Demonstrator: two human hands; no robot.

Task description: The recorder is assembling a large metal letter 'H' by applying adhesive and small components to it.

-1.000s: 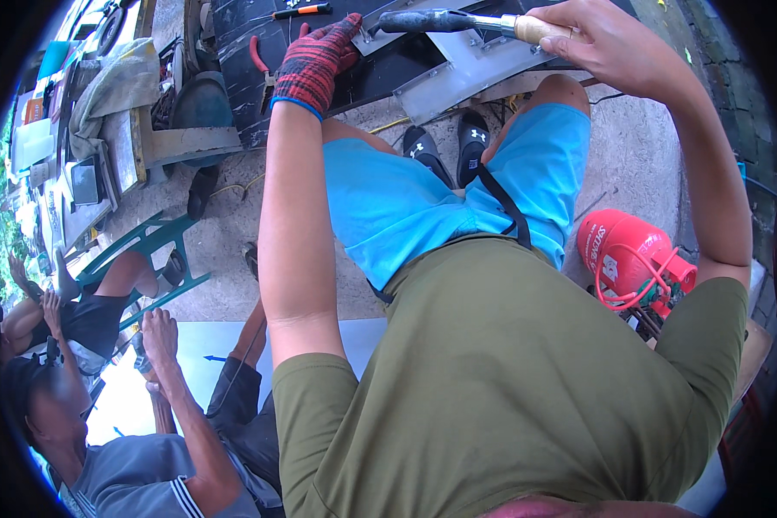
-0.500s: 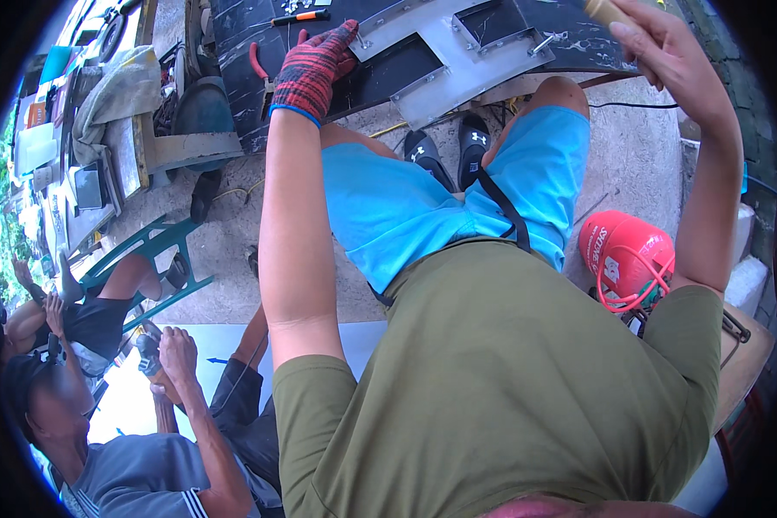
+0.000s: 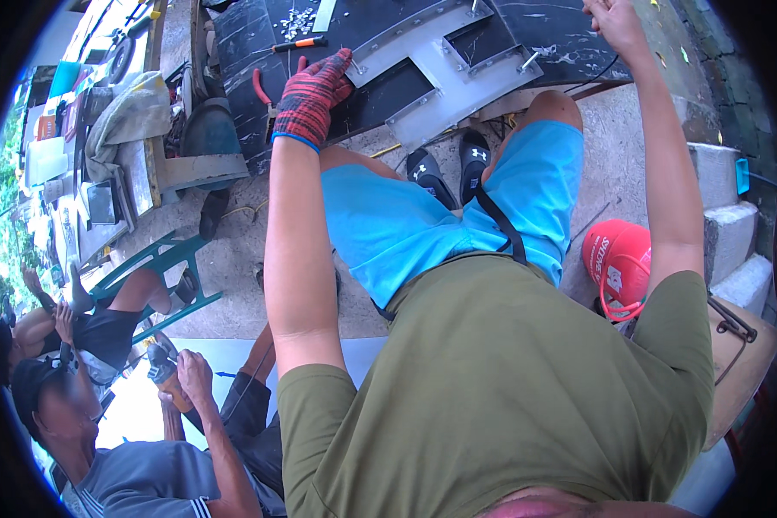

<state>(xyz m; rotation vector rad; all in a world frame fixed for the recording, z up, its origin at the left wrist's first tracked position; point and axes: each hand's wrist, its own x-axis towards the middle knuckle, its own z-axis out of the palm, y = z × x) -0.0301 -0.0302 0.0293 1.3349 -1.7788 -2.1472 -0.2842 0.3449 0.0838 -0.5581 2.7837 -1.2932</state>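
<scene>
My left hand (image 3: 309,99), in a red and black knit glove, is at the left corner of a grey sheet-metal frame (image 3: 432,121). Its fingers are closed together beside a small shiny pin (image 3: 358,68); what they hold is too small to make out. The frame has rectangular cutouts and small studs along its flanges, and another pin (image 3: 531,60) stands up at its right end. My bare right hand (image 3: 615,28) is raised at the top edge, fingers curled closed; whatever is in it is out of sight.
On the dark marbled tabletop (image 3: 242,52) lie an orange-black screwdriver (image 3: 300,44), red-handled pliers (image 3: 262,89) and small metal bits (image 3: 298,22). A red helmet-like object (image 3: 617,259) is at my right. At left, a co-worker (image 3: 147,475) holds a power tool (image 3: 166,375); another person sits beyond.
My right hand has moved up and left, and the wooden handle seen in it before no longer shows. My left hand stays at the frame's corner. The view has shifted slightly.
</scene>
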